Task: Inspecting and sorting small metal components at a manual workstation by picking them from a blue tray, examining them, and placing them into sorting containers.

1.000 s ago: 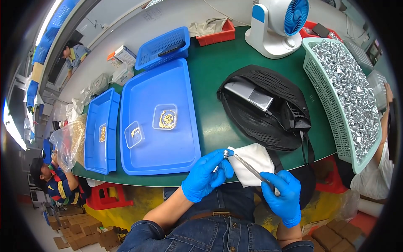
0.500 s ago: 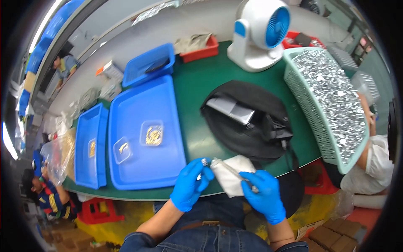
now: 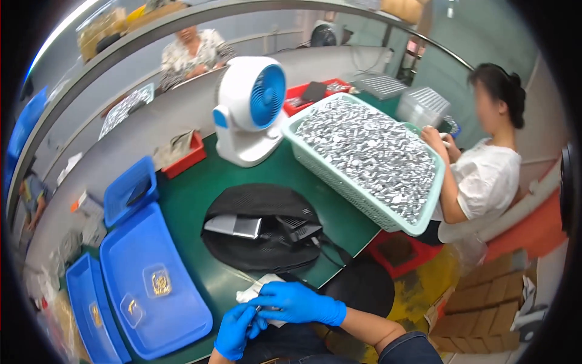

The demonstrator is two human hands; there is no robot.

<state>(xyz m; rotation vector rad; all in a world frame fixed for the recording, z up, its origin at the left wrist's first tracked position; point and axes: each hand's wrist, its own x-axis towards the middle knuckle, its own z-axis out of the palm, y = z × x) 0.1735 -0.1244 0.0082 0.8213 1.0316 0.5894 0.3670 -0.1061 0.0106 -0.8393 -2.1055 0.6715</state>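
Observation:
Both my gloved hands meet at the table's front edge. My left hand (image 3: 235,330) is closed, with a small silver metal part (image 3: 257,309) at its fingertips. My right hand (image 3: 294,303) reaches over from the right, its fingers bent together against the left fingertips. What the right fingers grip is hidden by the glove. Under and behind my right hand lies a crumpled white cloth (image 3: 268,279). Just beyond sits a black mesh-covered bundle (image 3: 260,255) with a silver-grey device (image 3: 233,226) on top.
A large blue tray (image 3: 188,285) at left bears two small clear tubs of gold-coloured pieces. Narrower blue trays flank it. A white-and-blue fan (image 3: 233,142) stands behind. At right, a pale green basket (image 3: 339,185) brims with silver pieces; a co-worker (image 3: 491,170) sits beside it.
My view has swung to the right, bringing in the co-worker. My hands, apart before, have come together; the rod-like tool in my right hand no longer shows clearly.

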